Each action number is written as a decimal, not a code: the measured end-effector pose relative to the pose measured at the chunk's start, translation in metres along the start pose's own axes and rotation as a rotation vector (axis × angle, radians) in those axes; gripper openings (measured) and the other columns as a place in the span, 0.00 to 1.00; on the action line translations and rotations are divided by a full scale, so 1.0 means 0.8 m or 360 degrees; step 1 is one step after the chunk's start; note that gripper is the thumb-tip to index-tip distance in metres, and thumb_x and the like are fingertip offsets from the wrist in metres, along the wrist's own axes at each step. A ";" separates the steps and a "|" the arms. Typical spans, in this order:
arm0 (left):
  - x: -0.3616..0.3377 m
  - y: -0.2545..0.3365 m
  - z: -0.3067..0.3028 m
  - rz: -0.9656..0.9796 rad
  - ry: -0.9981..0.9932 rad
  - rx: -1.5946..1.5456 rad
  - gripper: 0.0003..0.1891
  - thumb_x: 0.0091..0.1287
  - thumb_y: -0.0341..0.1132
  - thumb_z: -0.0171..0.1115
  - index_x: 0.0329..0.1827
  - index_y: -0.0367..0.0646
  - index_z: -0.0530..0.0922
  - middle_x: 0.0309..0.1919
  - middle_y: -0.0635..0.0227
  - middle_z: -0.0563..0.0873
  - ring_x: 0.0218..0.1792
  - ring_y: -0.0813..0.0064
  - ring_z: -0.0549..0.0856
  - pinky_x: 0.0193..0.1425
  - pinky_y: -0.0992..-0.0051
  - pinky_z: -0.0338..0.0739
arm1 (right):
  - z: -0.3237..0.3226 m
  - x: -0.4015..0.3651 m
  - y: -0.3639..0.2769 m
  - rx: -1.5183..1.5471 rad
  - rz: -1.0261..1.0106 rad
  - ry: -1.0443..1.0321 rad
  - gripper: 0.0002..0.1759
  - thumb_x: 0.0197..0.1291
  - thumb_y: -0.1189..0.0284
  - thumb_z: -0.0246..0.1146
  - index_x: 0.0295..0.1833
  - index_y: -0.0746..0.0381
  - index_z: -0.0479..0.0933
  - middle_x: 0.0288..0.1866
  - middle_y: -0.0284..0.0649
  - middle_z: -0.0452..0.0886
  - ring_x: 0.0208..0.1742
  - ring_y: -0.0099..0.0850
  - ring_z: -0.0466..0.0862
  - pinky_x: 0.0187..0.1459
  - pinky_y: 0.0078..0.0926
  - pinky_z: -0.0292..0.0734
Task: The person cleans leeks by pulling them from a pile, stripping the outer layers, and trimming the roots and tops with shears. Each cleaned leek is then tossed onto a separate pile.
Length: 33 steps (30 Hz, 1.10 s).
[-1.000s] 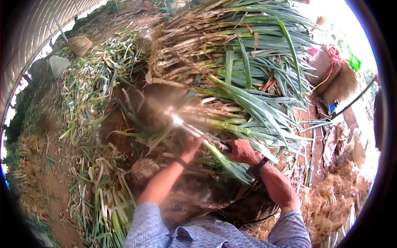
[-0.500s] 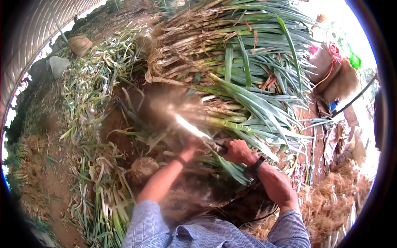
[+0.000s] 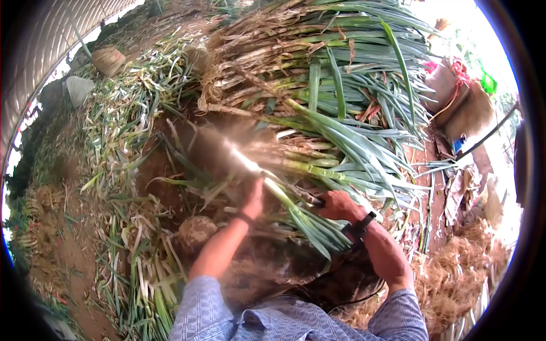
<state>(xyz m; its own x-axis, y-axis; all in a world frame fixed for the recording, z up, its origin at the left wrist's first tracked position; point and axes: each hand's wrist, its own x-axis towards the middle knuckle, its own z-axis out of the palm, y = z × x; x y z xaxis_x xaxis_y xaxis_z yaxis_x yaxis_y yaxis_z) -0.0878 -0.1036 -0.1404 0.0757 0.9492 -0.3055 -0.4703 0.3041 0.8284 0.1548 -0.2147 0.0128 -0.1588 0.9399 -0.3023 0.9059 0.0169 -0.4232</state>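
My left hand [image 3: 253,196] is closed around the stalk of a large green onion [image 3: 284,198]. Its white end, washed out by glare, points up and left, and its green leaves trail down and right. In my right hand [image 3: 341,206] is the dark grip of what looks like an air blow gun [image 3: 307,196], its thin tube running up-left alongside the stalk. A brownish blur of spray or dust hangs around the onion's white end and hides its tip. A large heap of unpeeled green onions [image 3: 318,74] lies just beyond my hands.
Peeled-off leaves and scraps [image 3: 131,131] cover the ground at left. A round, mottled object [image 3: 196,233] sits by my left forearm. Dry roots [image 3: 455,278] are piled at lower right. Sacks [image 3: 469,111] stand at far right, and a dark hose or cord [image 3: 369,295] runs near my lap.
My left hand has moved slightly up and left with the green onion. My right hand has shifted a little right with the air blow gun, so more stalk and leaves show between them.
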 end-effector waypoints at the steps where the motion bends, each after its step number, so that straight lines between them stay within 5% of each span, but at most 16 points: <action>1: -0.006 0.013 0.007 0.0007 -0.0097 -0.0095 0.14 0.66 0.36 0.61 0.53 0.44 0.77 0.45 0.66 0.83 0.44 0.71 0.83 0.48 0.70 0.79 | 0.004 -0.002 0.005 0.0048 -0.0016 0.0044 0.23 0.56 0.47 0.65 0.40 0.57 0.86 0.28 0.51 0.83 0.31 0.51 0.83 0.36 0.47 0.76; 5: -0.013 0.051 0.025 -0.0320 0.0237 -0.0196 0.13 0.69 0.39 0.59 0.52 0.43 0.77 0.45 0.67 0.83 0.45 0.72 0.83 0.47 0.69 0.79 | -0.008 -0.019 0.006 0.0115 -0.0028 0.0047 0.26 0.57 0.45 0.64 0.32 0.60 0.84 0.25 0.50 0.82 0.29 0.51 0.82 0.33 0.47 0.75; 8: 0.001 0.053 0.001 -0.0228 -0.0015 -0.0024 0.13 0.70 0.40 0.60 0.52 0.43 0.78 0.44 0.69 0.84 0.43 0.73 0.83 0.45 0.67 0.78 | -0.007 -0.019 0.006 0.0152 -0.0031 0.0097 0.27 0.58 0.45 0.64 0.29 0.60 0.83 0.24 0.50 0.81 0.27 0.51 0.81 0.31 0.48 0.74; 10: 0.003 0.051 -0.002 0.0110 -0.0098 0.0415 0.12 0.69 0.40 0.61 0.51 0.45 0.78 0.42 0.70 0.84 0.40 0.74 0.83 0.42 0.68 0.78 | -0.004 -0.016 0.008 0.0149 0.0003 0.0124 0.27 0.58 0.45 0.63 0.29 0.60 0.83 0.23 0.50 0.81 0.26 0.52 0.81 0.31 0.48 0.74; 13: 0.003 0.049 0.010 -0.0157 0.0154 0.0289 0.12 0.68 0.40 0.63 0.51 0.47 0.78 0.41 0.70 0.84 0.39 0.74 0.84 0.40 0.70 0.79 | -0.007 -0.014 0.001 0.0024 -0.0052 0.0048 0.14 0.63 0.58 0.60 0.42 0.55 0.85 0.26 0.41 0.83 0.26 0.37 0.80 0.32 0.38 0.75; 15: 0.002 0.048 0.011 -0.0131 0.0173 0.0339 0.12 0.68 0.40 0.64 0.51 0.49 0.78 0.41 0.71 0.83 0.40 0.74 0.84 0.40 0.70 0.79 | -0.011 -0.014 -0.004 0.0028 -0.0124 0.0129 0.14 0.63 0.60 0.59 0.43 0.56 0.85 0.27 0.42 0.83 0.27 0.38 0.81 0.32 0.38 0.76; 25: 0.002 -0.017 -0.021 -0.0055 -0.0354 0.0512 0.06 0.69 0.35 0.63 0.45 0.45 0.80 0.36 0.67 0.84 0.35 0.73 0.86 0.35 0.70 0.85 | 0.010 0.022 -0.018 -0.0025 -0.0092 0.0163 0.11 0.57 0.66 0.64 0.45 0.56 0.84 0.33 0.44 0.83 0.32 0.43 0.83 0.32 0.41 0.77; 28: -0.003 -0.013 -0.018 -0.0071 -0.0440 0.0280 0.06 0.70 0.34 0.61 0.43 0.42 0.81 0.32 0.66 0.85 0.31 0.72 0.87 0.30 0.73 0.85 | 0.016 0.024 -0.028 0.0124 -0.0214 0.0464 0.20 0.54 0.52 0.65 0.40 0.57 0.85 0.28 0.50 0.84 0.32 0.49 0.84 0.34 0.48 0.78; 33: -0.022 0.014 0.007 -0.0195 -0.0360 0.0262 0.06 0.69 0.33 0.62 0.42 0.41 0.81 0.32 0.65 0.85 0.30 0.72 0.87 0.25 0.76 0.83 | 0.031 0.036 -0.025 0.0052 -0.0207 0.0403 0.20 0.55 0.52 0.66 0.38 0.59 0.85 0.27 0.50 0.83 0.32 0.50 0.84 0.35 0.48 0.78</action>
<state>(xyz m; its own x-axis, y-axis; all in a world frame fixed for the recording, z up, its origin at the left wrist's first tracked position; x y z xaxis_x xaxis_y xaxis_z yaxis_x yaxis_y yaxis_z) -0.0892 -0.1164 -0.1232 0.3255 0.8930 -0.3106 -0.2980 0.4087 0.8627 0.1223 -0.1966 -0.0085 -0.1659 0.9859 -0.0227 0.8707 0.1356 -0.4728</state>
